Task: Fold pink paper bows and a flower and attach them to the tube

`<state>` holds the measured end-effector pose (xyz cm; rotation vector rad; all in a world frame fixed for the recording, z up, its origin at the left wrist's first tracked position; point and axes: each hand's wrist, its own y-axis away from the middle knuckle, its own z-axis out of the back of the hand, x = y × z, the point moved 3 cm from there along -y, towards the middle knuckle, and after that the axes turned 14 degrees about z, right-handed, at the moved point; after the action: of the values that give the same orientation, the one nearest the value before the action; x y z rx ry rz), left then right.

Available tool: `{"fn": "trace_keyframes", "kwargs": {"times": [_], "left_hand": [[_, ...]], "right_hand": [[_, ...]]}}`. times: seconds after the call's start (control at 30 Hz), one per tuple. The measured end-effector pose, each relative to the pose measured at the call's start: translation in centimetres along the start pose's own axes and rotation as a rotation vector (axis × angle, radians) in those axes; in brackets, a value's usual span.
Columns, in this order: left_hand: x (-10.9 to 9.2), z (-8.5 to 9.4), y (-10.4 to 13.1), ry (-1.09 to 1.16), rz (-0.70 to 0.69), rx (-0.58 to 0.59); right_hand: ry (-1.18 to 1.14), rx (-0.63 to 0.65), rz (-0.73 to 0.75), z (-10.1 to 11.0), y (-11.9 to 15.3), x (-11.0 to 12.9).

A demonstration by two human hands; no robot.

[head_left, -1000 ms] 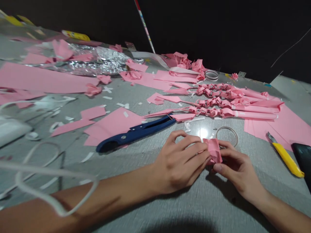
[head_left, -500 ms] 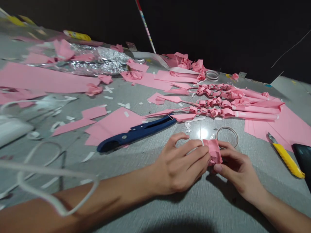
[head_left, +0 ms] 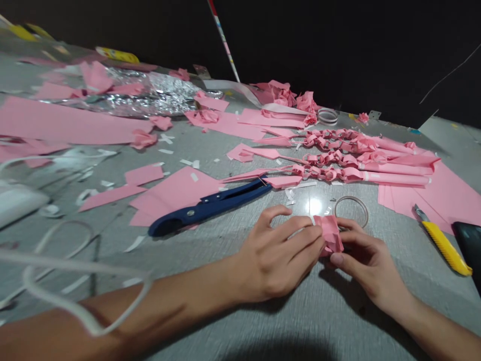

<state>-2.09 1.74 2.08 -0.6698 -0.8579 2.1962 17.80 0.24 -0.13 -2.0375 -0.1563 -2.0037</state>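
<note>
A small crumpled piece of pink paper [head_left: 330, 234] is held between my two hands, just above the grey table. My left hand [head_left: 283, 255] closes on its left side, the fingertips hidden behind the paper and my own knuckles. On the right edge, the thumb and fingers of my right hand [head_left: 370, 265] pinch it. A bit of white shows at the paper's upper left corner. Just behind my right hand lies a roll of clear tape [head_left: 351, 211]. Dark blue scissors or cutters [head_left: 210, 205] lie beyond my left hand.
Several pink paper chains with rolled stems [head_left: 398, 179] lie behind my hands. A yellow utility knife [head_left: 447, 248] and a dark object [head_left: 469, 245] are at the right. Pink sheets [head_left: 67, 120], silvery foil [head_left: 165, 93] and white scraps cover the left. A white cable [head_left: 90, 268] crosses over my left forearm.
Both hands keep the same hold on the pink paper. The view has shifted very slightly; nothing else has visibly moved.
</note>
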Motion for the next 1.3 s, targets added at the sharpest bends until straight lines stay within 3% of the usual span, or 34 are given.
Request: {"fn": "trace_keyframes", "kwargs": {"times": [0.43, 0.83, 1.3], "left_hand": [[-0.02, 0.17, 0.02, 0.005, -0.025, 0.021], [0.20, 0.01, -0.29, 0.051, 0.072, 0.035], [0.25, 0.04, -0.55, 0.082, 0.061, 0.016]], "right_hand": [[-0.008, -0.013, 0.016, -0.16, -0.12, 0.15], [0.007, -0.026, 0.030, -0.27, -0.07, 0.02], [-0.015, -0.030, 0.033, -0.28, -0.08, 0.06]]}}
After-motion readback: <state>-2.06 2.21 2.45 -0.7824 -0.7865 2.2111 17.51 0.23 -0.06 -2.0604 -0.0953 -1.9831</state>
